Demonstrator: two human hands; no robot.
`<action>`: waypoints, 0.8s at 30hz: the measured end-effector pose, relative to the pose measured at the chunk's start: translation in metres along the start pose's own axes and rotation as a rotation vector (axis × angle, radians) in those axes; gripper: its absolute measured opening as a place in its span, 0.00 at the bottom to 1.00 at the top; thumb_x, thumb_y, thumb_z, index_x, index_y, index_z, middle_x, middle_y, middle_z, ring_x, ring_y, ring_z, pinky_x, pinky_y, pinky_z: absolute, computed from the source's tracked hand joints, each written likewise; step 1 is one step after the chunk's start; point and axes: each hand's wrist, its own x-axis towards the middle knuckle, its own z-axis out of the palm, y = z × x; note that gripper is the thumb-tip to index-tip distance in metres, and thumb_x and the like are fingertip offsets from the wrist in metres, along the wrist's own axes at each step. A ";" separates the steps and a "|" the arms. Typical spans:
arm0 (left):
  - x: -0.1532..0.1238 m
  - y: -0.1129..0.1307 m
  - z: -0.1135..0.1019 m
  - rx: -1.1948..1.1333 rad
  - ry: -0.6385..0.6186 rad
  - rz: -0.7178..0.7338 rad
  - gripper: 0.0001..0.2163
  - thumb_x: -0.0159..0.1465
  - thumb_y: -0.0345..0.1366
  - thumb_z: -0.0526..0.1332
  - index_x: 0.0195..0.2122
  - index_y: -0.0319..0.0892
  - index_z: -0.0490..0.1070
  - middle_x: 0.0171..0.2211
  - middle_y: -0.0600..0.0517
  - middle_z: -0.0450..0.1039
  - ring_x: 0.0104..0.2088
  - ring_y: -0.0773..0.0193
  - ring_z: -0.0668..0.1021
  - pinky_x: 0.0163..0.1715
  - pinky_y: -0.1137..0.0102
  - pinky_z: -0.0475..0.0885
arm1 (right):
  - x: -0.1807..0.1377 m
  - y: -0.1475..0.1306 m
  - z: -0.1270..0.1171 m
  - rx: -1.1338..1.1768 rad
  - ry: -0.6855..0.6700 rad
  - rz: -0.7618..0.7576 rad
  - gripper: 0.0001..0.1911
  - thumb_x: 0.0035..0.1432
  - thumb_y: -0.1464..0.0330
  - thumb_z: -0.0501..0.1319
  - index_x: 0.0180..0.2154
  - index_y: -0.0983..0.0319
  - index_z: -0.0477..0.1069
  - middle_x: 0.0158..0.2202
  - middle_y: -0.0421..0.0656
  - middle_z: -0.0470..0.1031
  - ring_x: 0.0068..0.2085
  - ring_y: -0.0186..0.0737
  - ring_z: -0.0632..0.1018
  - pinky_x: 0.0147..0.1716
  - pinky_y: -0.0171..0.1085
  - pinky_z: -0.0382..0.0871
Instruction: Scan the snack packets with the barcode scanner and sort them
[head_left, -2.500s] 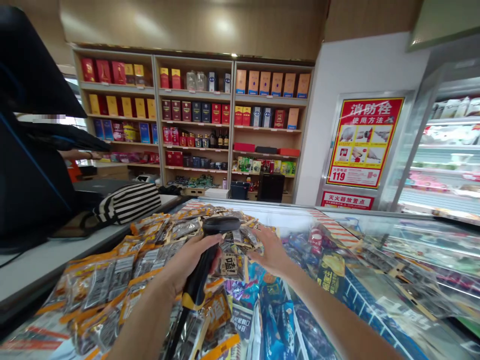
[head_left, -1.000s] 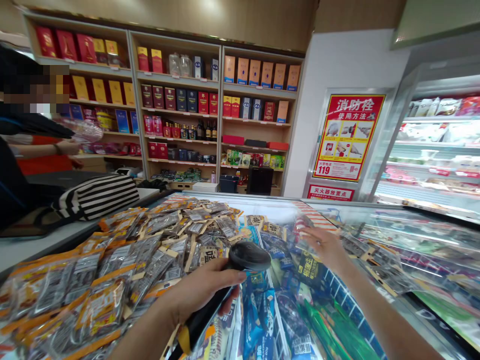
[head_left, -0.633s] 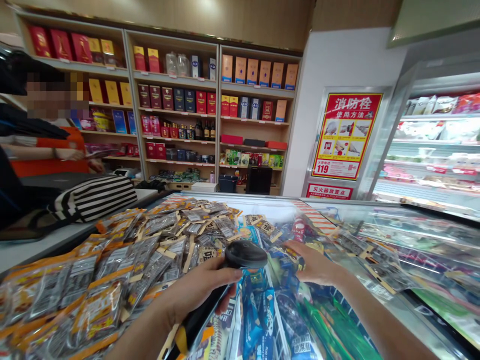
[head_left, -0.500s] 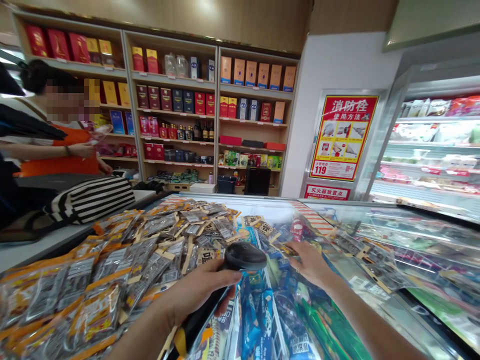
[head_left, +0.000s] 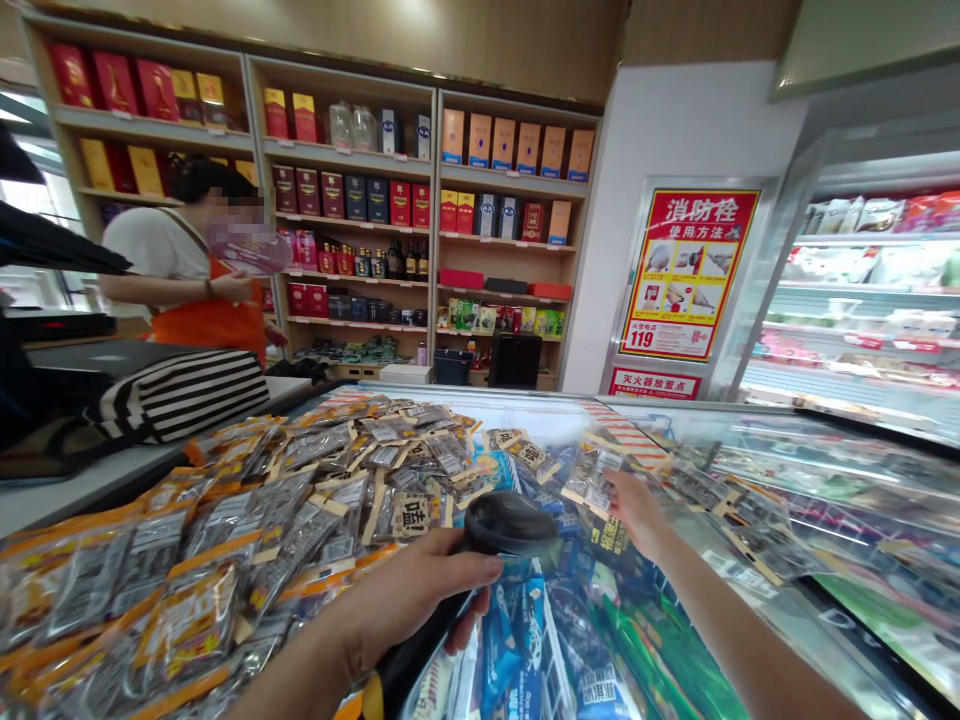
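Note:
My left hand (head_left: 431, 590) is wrapped around the handle of a black handheld barcode scanner (head_left: 510, 522), whose head points forward and right above the freezer. My right hand (head_left: 639, 512) pinches a small clear snack packet (head_left: 591, 472) with a cream edge, held over the freezer's right part. To the left of the scanner, a wide heap of similar snack packets (head_left: 315, 520), many with orange edges, covers the freezer top. Below both hands, blue ice cream wrappers (head_left: 525, 630) and green ones (head_left: 660, 650) lie inside the freezer.
Several more packets (head_left: 750, 520) lie on the glass to the right. A striped bag (head_left: 187, 395) rests on the counter at left. Beyond it stands a person in an orange apron (head_left: 210, 310) with a fan (head_left: 251, 250). Shelves of boxed goods (head_left: 352, 200) line the back wall.
My right hand has risen slightly right, and the packet in it now shows clearly. The scanner has shifted a little right. The person behind has moved right.

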 end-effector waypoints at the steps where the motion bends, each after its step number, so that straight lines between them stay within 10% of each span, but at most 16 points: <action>1: -0.001 0.002 0.002 0.019 -0.009 0.004 0.10 0.53 0.41 0.54 0.24 0.39 0.62 0.16 0.57 0.64 0.15 0.73 0.64 0.17 0.76 0.57 | -0.001 -0.001 0.002 0.040 -0.011 0.039 0.10 0.45 0.62 0.53 0.30 0.61 0.67 0.23 0.42 0.74 0.28 0.41 0.74 0.22 0.35 0.64; 24: -0.002 0.006 0.002 -0.003 -0.069 0.002 0.10 0.52 0.41 0.55 0.23 0.38 0.62 0.14 0.57 0.63 0.14 0.74 0.64 0.17 0.76 0.56 | -0.002 0.002 0.014 0.078 0.029 0.050 0.15 0.45 0.60 0.55 0.33 0.62 0.66 0.26 0.42 0.74 0.27 0.38 0.73 0.23 0.33 0.63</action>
